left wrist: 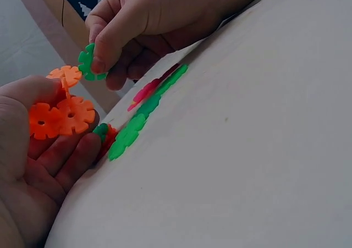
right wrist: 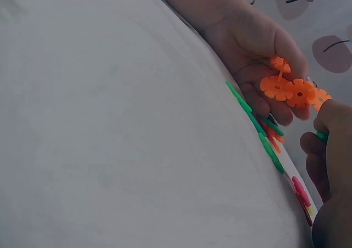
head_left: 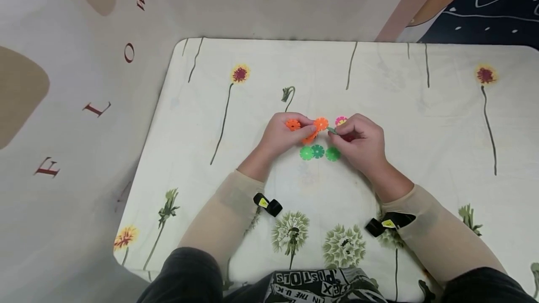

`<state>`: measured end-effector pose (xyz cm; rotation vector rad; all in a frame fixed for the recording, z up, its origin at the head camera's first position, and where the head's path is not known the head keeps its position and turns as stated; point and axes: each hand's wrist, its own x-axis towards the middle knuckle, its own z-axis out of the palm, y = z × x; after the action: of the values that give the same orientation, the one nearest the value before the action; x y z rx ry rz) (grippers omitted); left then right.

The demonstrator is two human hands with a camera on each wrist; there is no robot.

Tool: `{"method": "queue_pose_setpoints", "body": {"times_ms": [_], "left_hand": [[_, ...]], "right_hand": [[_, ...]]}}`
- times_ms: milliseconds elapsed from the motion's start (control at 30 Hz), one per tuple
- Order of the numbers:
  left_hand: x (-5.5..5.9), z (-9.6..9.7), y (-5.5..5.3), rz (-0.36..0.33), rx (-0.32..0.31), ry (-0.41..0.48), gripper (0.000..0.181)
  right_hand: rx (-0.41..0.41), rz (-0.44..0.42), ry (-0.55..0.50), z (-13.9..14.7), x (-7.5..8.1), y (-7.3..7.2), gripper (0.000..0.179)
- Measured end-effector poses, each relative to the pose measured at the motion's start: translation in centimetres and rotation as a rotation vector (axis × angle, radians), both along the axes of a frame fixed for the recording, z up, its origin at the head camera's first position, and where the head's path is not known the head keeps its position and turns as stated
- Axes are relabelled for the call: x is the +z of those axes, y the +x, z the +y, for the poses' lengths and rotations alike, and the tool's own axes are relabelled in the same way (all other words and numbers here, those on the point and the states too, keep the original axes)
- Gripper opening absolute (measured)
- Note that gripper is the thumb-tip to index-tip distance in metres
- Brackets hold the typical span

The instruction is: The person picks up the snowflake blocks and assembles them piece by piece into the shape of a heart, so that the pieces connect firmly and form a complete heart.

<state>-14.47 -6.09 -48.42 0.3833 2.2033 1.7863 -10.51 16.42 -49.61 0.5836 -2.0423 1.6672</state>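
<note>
Pinching joined orange notched plastic discs (left wrist: 80, 119), the left hand (head_left: 280, 133) apparently steadies them; beside them, the right hand (head_left: 364, 143) pinches a green notched plastic disc (left wrist: 86, 62).

Green disc (right wrist: 321, 135) mostly hidden by right fingers (right wrist: 314, 149), pink disc (head_left: 340, 120) partly covered, shirt (head_left: 324, 288) cut off

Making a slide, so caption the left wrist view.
Left hand holding joined orange discs, right hand pinching a green disc.
</note>
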Motion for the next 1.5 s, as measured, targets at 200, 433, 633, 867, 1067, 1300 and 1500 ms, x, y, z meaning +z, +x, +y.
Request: {"method": "queue_pose_setpoints", "body": {"times_ms": [200,433,633,867,1067,1300,1500], "left_hand": [[-0.12,-0.03,-0.16,0.032,-0.007,-0.035,0.012],[-0.01,0.04,-0.09,0.017,0.011,-0.047,0.01],[0.17,0.12,0.03,0.002,0.033,-0.063,0.01],[0.25,0.26,0.02,-0.011,0.037,-0.082,0.01],[0.01,0.36,-0.09,-0.018,0.026,-0.08,0.01],[0.09,0.45,0.05,-0.03,0.015,-0.051,0.008],[0.08,0.63,0.36,0.007,-0.01,-0.04,0.008]], "right_hand": [[0.007,-0.006,-0.011,-0.02,0.02,0.02,0.022],[0.031,-0.036,-0.036,-0.05,0.08,0.02,0.021],[0.064,-0.068,-0.067,-0.06,-0.06,0.0,0.021],[0.086,-0.077,-0.035,0.08,-0.1,0.08,0.021],[0.072,-0.082,-0.03,0.11,-0.07,0.07,0.02],[0.074,-0.071,0.005,0.26,-0.05,0.04,0.019],[0.017,-0.007,0.088,0.28,-0.02,0.0,0.022]]}}
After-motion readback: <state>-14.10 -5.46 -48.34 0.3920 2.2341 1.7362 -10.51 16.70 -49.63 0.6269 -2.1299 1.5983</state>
